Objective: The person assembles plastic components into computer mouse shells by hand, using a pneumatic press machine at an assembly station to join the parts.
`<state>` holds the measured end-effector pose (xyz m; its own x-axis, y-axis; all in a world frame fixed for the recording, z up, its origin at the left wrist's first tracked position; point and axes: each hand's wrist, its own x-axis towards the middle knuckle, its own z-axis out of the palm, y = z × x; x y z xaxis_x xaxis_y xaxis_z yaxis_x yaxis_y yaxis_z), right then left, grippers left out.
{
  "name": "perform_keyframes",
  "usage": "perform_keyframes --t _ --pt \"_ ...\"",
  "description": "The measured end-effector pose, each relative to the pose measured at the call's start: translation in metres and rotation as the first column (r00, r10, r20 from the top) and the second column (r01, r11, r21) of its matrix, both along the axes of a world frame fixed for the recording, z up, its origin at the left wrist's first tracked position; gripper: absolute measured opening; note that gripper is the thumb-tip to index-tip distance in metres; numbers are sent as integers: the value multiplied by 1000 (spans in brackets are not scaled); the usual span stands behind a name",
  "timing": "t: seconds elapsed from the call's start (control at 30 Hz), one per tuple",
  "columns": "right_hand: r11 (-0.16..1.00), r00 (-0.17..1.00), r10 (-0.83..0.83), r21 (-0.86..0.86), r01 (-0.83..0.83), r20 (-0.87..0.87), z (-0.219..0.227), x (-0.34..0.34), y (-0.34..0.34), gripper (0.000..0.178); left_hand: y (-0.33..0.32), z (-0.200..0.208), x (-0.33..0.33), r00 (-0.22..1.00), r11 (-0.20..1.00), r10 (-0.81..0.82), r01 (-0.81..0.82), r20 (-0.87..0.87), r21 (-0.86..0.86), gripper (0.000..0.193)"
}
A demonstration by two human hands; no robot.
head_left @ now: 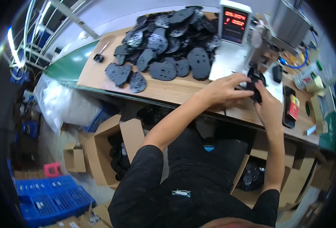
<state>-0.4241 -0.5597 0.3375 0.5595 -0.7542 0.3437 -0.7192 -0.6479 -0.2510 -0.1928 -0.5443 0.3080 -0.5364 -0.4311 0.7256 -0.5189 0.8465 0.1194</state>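
Observation:
A black plastic part, flat and rounded like those in the heap, is under the head of a bench press machine. My left hand reaches in from the left, with its fingertips on the part's left edge. From below right, my right hand grips the part's near right side, thumb on top. Its other fingers are partly hidden. A digital display box with red lit characters stands behind and left of the machine.
A big heap of black plastic parts covers the table's far left. Right of my hands lie a phone, a red and yellow box and a white bottle. Cardboard boxes with black parts, one at left, stand below the table edge.

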Motion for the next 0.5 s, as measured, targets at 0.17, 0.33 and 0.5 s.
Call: perform_keyframes --t 0.17,0.33,0.5 --pt "997 998 60 -39 -61 -2 2 7 -5 57 86 -12 115 879 877 476 -476 -8 -65 30" --pt "998 998 54 -17 -53 43 -1 5 -6 56 171 -25 202 439 446 886 -895 146 -16 46" --pt "999 998 32 -28 -30 52 -2 7 -4 55 206 -35 217 548 531 820 -836 167 135 57"
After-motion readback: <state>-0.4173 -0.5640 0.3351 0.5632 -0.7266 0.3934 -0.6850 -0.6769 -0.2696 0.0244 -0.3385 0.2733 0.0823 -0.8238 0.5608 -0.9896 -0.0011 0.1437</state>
